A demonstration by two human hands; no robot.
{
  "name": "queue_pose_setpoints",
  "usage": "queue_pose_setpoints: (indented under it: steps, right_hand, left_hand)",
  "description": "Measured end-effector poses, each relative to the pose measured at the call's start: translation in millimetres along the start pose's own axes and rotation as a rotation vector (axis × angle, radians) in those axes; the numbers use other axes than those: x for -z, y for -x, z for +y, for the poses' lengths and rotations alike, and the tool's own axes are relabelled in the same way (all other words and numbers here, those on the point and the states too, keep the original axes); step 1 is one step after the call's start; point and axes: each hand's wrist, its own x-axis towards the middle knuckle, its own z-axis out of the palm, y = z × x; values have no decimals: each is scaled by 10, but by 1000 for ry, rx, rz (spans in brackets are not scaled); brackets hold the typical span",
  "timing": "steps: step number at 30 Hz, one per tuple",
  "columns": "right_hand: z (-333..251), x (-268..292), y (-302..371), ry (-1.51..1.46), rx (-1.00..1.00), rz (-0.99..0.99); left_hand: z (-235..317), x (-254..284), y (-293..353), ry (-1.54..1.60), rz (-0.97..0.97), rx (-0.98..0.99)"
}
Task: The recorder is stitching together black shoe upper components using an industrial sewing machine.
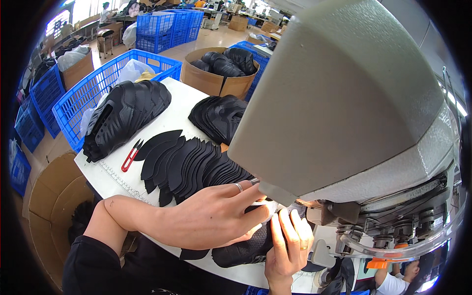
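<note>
Under the head of a grey sewing machine (339,98), both hands work on a black mesh shoe upper (238,253). My left hand (211,216), with a ring on one finger, reaches in from the left and pinches the upper's edge, where a whitish lining shows. From the front, my right hand (290,241) presses its fingers on the same edge, close beside the left fingertips. The machine head hides the needle area. Beyond my left hand, many curved black pieces (189,164) lie fanned out in overlapping rows. Red-handled thread snips (130,158) rest left of them.
Stacked black shoe uppers (130,110) stand at the white table's far left, and another stack (216,118) sits behind the curved pieces. Around the table are a blue crate (98,88), a round cardboard bin (206,81) and a cardboard box (51,211). Another person's arm (393,282) shows lower right.
</note>
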Motion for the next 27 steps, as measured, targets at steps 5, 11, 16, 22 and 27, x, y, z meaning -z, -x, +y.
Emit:
queue_pose_setpoints:
  steps: [5,11,16,22,27]
  right_hand:
    - [-34,-22,-46,15,22,69]
    - [-5,3,-69,1,35,56]
    - [4,26,-99,-2,35,36]
    - [34,24,-125,-11,49,22]
    - [38,41,-113,-14,36,30]
  left_hand:
    - [6,-42,24,-33,7,13]
    - [7,-44,13,-48,-4,15]
    - [9,-40,15,-40,15,27]
    - [-1,-33,-12,-47,23,52]
    - [8,-22,-22,-27,17,64]
